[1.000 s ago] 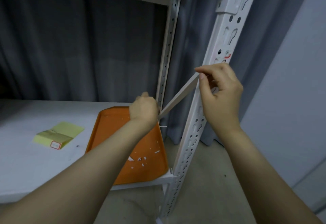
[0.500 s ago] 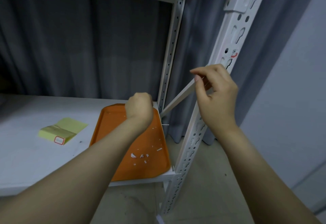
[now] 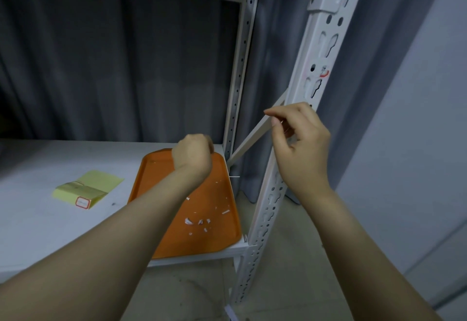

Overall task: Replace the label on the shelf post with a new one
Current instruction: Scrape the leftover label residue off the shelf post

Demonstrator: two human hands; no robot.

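A dark grey curtain [image 3: 113, 67] is hanging in soft vertical folds behind a white metal shelving unit. The flat, matte white shelf board [image 3: 38, 219] is spreading across the left half of the view, and a perforated front shelf post [image 3: 313, 73], painted white and punched with keyhole-shaped slots and round holes, is running steeply up the right. A slimmer rear post [image 3: 240, 67] with a row of small holes is standing behind it, and a thin diagonal brace [image 3: 252, 138] is slanting between the two posts.

A smooth orange plastic tray [image 3: 222, 229], rectangular with rounded corners and a raised rim, is lying on the board at its right end, with small torn white paper scraps [image 3: 199, 220] scattered on it. To its left, well apart, a pad of pale yellow sticky paper [image 3: 87, 186] is lying flat, carrying a small red-bordered white label [image 3: 83, 202] at its near corner.

The left hand [image 3: 193, 155] is curling into a loose fist above the tray's far edge; what it has inside, I cannot tell. The right hand [image 3: 300, 143] is hovering just in front of the front post, thumb and forefinger pinching together on something too small to make out, the other fingers bending loosely. Above it, a red-edged label remnant [image 3: 324, 73] is clinging to the post face.
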